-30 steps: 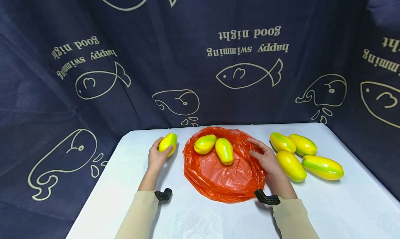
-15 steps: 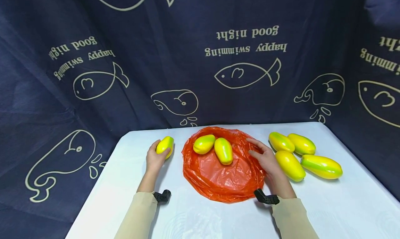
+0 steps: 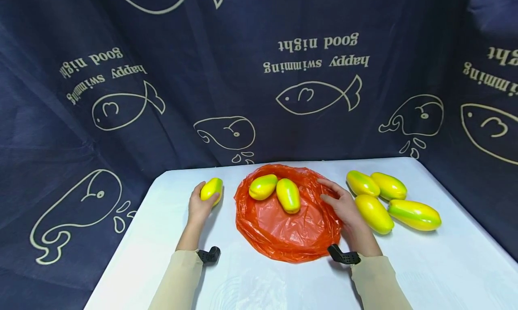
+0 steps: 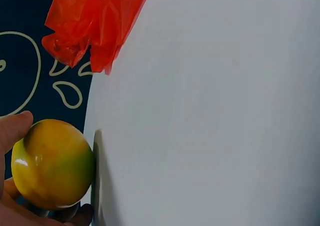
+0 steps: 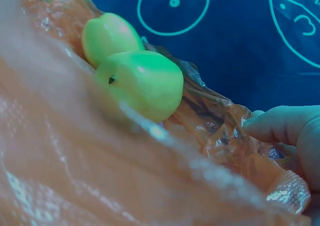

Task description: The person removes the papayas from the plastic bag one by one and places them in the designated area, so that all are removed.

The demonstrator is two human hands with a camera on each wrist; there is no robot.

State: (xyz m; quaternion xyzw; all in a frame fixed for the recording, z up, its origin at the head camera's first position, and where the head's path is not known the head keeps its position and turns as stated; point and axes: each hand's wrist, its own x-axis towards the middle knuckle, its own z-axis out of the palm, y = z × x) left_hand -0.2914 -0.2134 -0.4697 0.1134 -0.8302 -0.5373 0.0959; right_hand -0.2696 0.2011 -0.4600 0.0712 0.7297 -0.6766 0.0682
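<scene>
My left hand (image 3: 199,207) grips a yellow-green papaya (image 3: 211,191) close over the table, left of a red plastic bag (image 3: 283,249). In the left wrist view, thumb and fingers curl round the papaya (image 4: 52,161), with its shadow beside it. The bag lies spread open, its crumpled rim forming a ring. Two papayas lie inside, the left one (image 3: 263,187) touching the right one (image 3: 288,196). My right hand (image 3: 351,213) holds the bag's right rim, with plastic between thumb (image 5: 275,125) and fingers in the right wrist view. The fingertips there are partly hidden.
Right of the right hand, several more papayas (image 3: 414,215) lie in a loose group on the white table (image 3: 259,287). A dark blue cloth (image 3: 243,94) with fish and whale drawings hangs behind the table's far edge.
My left hand has drawn the papaya slightly toward me and left, away from the bag. The right hand stays at the bag's rim. The head view has shifted a little.
</scene>
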